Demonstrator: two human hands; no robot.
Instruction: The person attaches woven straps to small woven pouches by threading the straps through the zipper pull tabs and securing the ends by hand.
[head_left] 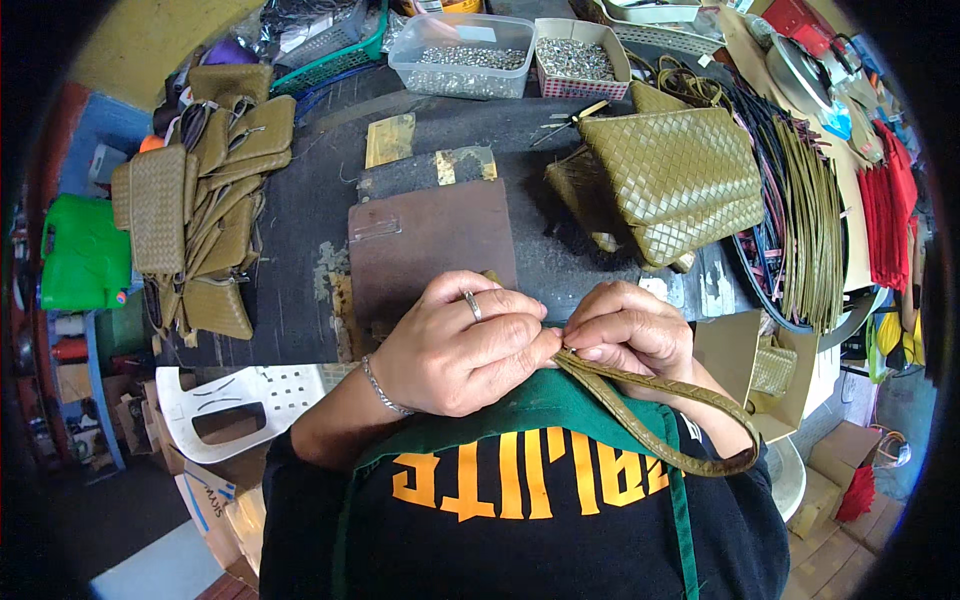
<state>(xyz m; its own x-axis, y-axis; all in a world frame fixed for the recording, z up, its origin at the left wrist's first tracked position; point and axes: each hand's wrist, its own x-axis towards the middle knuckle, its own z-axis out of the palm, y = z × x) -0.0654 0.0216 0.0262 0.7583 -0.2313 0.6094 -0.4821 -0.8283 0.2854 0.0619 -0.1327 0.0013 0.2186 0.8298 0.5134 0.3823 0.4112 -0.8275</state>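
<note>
Strap in Hand at a Crowded Worktable

A looped olive strap hangs before a green apron, its end pinched and partly hidden by the closed fingertips of the left hand and right hand. The left overlaps a brown mat; woven pouches flank it, with a tub of metal bits behind.

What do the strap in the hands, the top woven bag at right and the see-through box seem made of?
Strap: leather or imitation; soft sheen, bends smoothly. Woven bag: likely similar; glossy criss-crossed strips. Box: probably plastic; smooth, translucent, contents showing through.
</note>
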